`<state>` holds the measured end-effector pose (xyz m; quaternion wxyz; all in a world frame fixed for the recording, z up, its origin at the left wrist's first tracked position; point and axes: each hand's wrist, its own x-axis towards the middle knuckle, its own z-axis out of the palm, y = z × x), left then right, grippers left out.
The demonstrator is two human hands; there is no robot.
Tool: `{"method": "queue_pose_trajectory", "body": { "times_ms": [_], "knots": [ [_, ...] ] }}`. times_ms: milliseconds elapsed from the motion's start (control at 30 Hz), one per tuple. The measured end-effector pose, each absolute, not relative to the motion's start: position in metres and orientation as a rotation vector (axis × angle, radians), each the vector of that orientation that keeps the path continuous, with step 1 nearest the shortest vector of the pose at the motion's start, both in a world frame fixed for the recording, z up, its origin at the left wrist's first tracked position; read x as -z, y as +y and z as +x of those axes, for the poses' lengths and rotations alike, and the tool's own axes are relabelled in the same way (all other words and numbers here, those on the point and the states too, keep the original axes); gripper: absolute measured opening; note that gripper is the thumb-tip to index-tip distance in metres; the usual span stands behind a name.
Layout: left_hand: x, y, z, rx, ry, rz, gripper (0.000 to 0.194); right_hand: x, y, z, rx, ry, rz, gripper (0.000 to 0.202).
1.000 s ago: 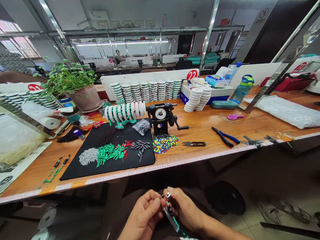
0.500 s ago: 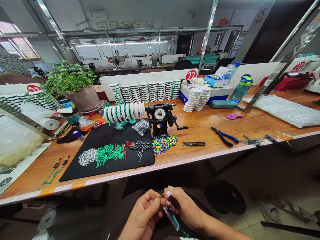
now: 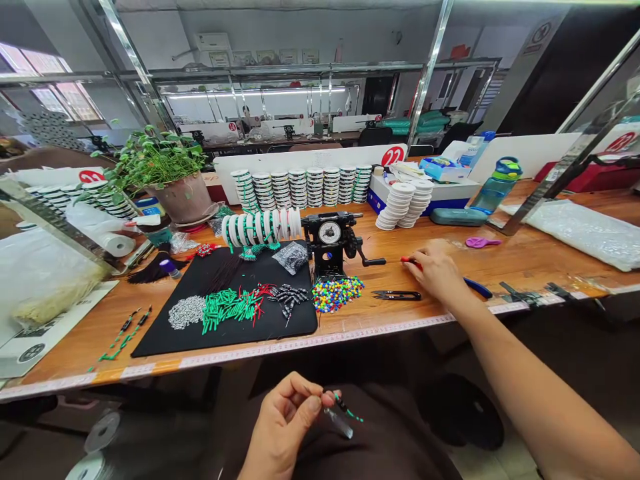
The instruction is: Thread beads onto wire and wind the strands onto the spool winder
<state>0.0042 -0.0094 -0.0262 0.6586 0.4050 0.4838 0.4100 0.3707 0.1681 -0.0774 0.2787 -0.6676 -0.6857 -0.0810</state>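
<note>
A small beaded piece (image 3: 343, 408), green beads with a clear tube dangling, is pinched in the left hand (image 3: 285, 427) low over the lap, its long axis running down toward 4 o'clock. Up on the desk (image 3: 525, 257), the right hand (image 3: 436, 270) is clenched around a red-tipped tool (image 3: 409, 261), well apart at roughly 1 o'clock from the piece. Blue-handled pliers (image 3: 477, 288) are half hidden behind that hand, snips (image 3: 397, 295) just beside it. The tool's far end can't be made out.

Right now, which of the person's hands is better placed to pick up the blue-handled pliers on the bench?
The right hand. It is already stretched out over the pliers on the bench, while the left hand is down in the lap, pinching the beaded string.
</note>
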Motion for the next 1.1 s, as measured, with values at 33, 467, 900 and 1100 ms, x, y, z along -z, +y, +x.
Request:
{"method": "queue_pose_trajectory", "body": {
  "times_ms": [33,467,900,1100],
  "knots": [
    [0.026,-0.009,0.004,-0.933,1.1,0.93,0.029,0.078,0.167,0.369,0.242,-1.823,-1.803,0.039],
    [0.019,-0.002,0.004,-0.948,1.135,0.983,0.03,0.037,0.009,0.207,-1.493,-1.65,-0.965,0.015],
    [-0.016,0.028,-0.031,-0.888,1.555,1.599,0.016,0.069,0.018,0.22,-0.68,-1.509,-1.179,0.016],
    [-0.051,0.121,-0.075,-0.656,1.926,2.383,0.019,0.077,0.015,0.212,-0.78,-1.55,-1.171,0.021]
  ]
}}
